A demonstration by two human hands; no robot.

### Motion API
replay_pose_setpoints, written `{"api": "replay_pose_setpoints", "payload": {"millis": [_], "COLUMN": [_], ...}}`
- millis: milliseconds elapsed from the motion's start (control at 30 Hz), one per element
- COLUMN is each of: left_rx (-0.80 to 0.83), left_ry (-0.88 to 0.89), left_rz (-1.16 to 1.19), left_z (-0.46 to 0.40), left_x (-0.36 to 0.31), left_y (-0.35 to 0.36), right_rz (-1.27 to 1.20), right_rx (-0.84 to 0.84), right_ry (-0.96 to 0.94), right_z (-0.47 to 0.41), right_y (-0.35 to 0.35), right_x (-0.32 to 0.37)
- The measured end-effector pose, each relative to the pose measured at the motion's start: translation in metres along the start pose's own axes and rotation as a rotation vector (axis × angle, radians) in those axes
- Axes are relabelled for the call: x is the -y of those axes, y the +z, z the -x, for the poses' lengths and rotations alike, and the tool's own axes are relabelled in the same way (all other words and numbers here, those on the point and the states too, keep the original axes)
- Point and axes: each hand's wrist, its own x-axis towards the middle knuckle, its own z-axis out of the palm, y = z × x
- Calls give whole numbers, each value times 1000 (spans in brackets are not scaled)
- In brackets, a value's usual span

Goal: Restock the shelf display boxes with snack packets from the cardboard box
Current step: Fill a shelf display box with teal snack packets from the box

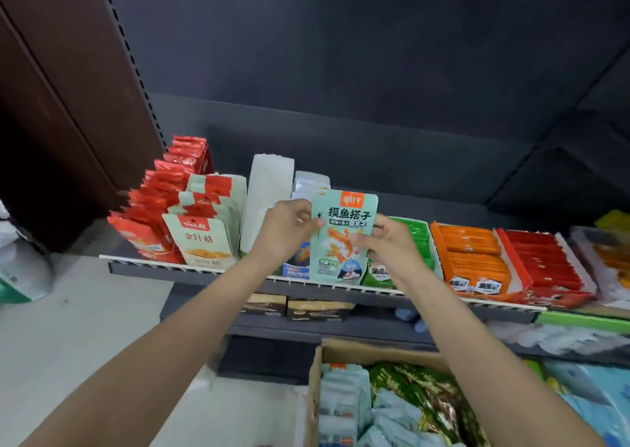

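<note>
I hold a pale green snack packet (342, 238) upright above the front of the shelf (218, 271). My left hand (284, 228) pinches its left edge and my right hand (392, 242) grips its right edge. Behind the packet stands a white display box (269, 194) with silvery packets (311, 182) in it. Low in the view the cardboard box (344, 349) sits open, filled with several pale blue-green packets (344, 399) and a green and gold foil bag (419, 395).
Left on the shelf stand rows of red packets (153, 204) and green-white packets (204, 238). To the right lie green (421, 238), orange (477, 259) and red (545, 262) display boxes. A lower shelf holds dark boxes (318, 308). A brown cabinet (51, 105) stands left.
</note>
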Motion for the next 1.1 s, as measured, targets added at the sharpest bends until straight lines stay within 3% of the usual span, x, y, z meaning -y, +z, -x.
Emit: {"api": "replay_pose_setpoints", "payload": {"millis": [100,167,300,500,867,1100], "left_rx": [36,75,221,255,310,220], "left_ry": [136,253,339,326,396,441], "left_rz": [-125,-348,-706,-834,-777,-757], "left_z": [-33,-58,-100,-134,-136,-128], "left_x": [-2,-2,-4,0,22,16], "left_y": [-4,-4,2,11,9,11], "right_rz": [63,36,-10,10,778,1124], "right_rx": [-194,-321,-391,-306,-174,-164], "right_ry": [-79,-80,-37,55,-249,-291], "right_z": [-23,-37,-61,-87,-116,-133], "right_y": [-4,-8,-4,6,0,5], "right_x": [17,22,16,-10,-3,7]}}
